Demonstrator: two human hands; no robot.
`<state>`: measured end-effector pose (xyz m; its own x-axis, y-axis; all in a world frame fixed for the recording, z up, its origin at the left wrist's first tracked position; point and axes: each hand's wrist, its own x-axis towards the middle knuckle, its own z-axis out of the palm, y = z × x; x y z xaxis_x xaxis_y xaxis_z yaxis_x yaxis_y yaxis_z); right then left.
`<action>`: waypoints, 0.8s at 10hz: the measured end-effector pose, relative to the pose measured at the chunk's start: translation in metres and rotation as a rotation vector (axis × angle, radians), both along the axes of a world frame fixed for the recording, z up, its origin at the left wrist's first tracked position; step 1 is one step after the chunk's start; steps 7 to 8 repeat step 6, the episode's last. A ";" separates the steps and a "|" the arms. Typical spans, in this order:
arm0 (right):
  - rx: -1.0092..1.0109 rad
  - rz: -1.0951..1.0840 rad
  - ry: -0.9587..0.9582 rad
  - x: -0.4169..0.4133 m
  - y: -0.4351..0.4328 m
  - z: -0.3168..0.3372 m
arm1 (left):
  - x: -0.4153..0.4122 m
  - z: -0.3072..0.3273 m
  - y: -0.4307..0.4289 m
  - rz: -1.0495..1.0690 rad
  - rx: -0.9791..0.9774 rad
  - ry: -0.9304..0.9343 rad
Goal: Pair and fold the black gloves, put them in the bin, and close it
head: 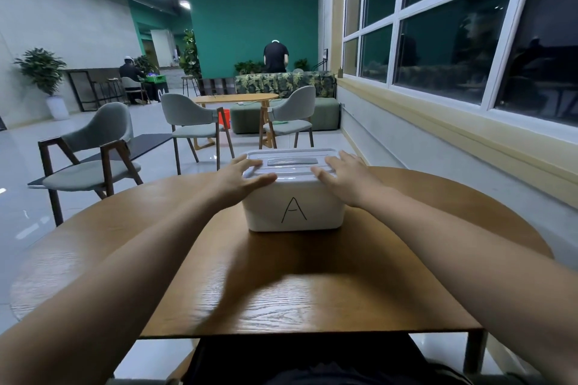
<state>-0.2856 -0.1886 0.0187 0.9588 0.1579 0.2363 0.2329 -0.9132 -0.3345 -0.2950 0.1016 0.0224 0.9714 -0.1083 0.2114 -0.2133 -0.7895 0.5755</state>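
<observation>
1. Hands first: on my feed the left hand (pixel 242 180) lies flat on the left end of the lid (pixel 291 156). Its fingers are straight and slightly spread, its thumb stretches along the lid's near edge, and it grips nothing.
2. The right hand (pixel 347 180) mirrors it on the lid's right end, fingers straight and resting on top. The thumb points inward along the near edge, and nothing is pinched.
3. Between the two hands I see a grey handle (pixel 292 161) set into the middle of the lid, uncovered.
4. The lid sits level on the bin (pixel 294 222) and covers its opening.
5. The bin is white and opaque with rounded corners, and a black hand-drawn letter A (pixel 293 209) marks its near wall. I cannot see what is inside.
6. It stands upright on a round wooden table (pixel 312 291), towards the far edge. Both bare forearms reach across the tabletop to it.
7. Beyond the table, a grey-green chair (pixel 93 147) stands on the pale tiled floor at the left. Two more chairs (pixel 190 119) flank an oval wooden table (pixel 234 99) further back.
8. A window (pixel 453 40) with white frames and dark panes runs along the right wall.
</observation>
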 end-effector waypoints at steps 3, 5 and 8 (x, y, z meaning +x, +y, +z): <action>-0.052 -0.054 0.050 0.037 0.002 0.009 | 0.030 0.008 -0.006 0.003 0.033 0.019; -0.002 -0.072 -0.045 0.022 0.006 -0.002 | 0.016 -0.006 -0.009 0.052 0.051 -0.107; 0.088 -0.017 -0.115 -0.009 -0.002 -0.017 | -0.009 -0.029 -0.003 0.080 -0.004 -0.258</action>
